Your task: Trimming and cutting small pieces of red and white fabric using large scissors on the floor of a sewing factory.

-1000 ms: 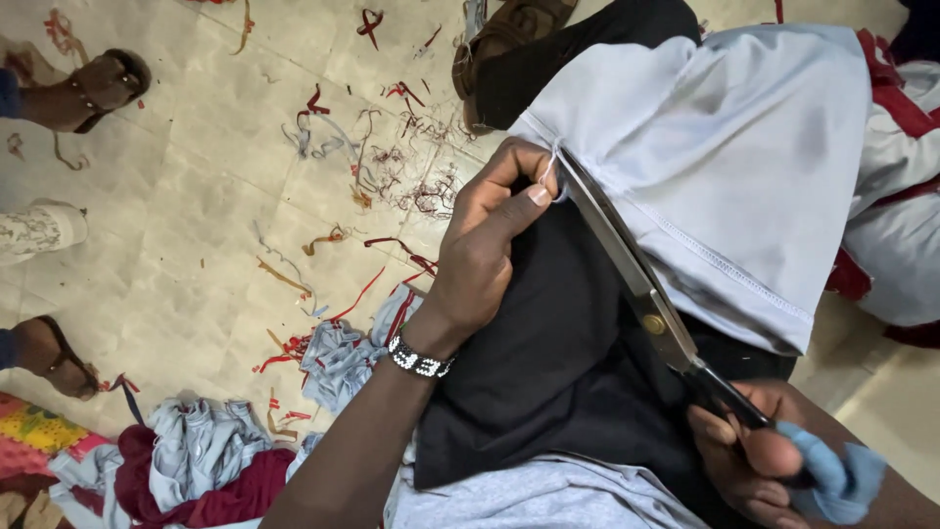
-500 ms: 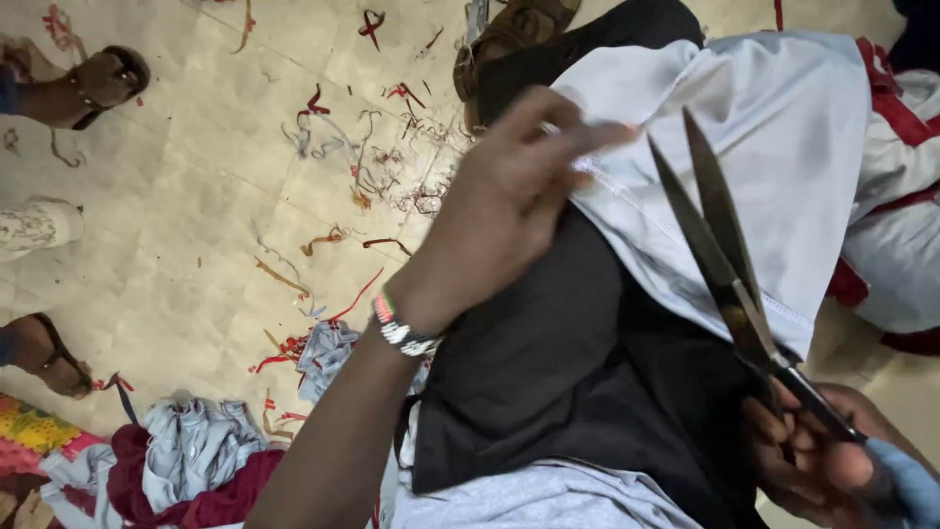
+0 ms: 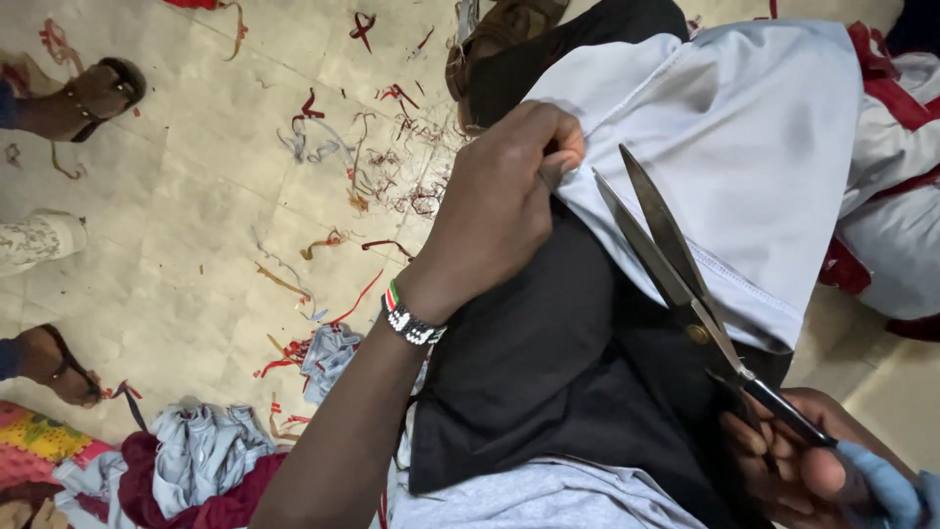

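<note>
Left hand (image 3: 504,211) pinches the pale cloth (image 3: 744,157) edge; right hand (image 3: 798,470) grips open scissors (image 3: 676,264).

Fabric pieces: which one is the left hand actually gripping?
The pale grey cloth on the lap: the left hand pinches its edge beside the open scissors. The other scraps lie untouched on the floor.

Open scissors (image 3: 676,264) over pale cloth (image 3: 744,157); scrap-littered floor (image 3: 196,245) leftward.

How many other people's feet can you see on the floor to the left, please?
3, all at the left edge: a sandalled foot at the top, a foot in a pale patterned shoe midway, and another sandalled foot lower down. More may lie outside the frame.
</note>
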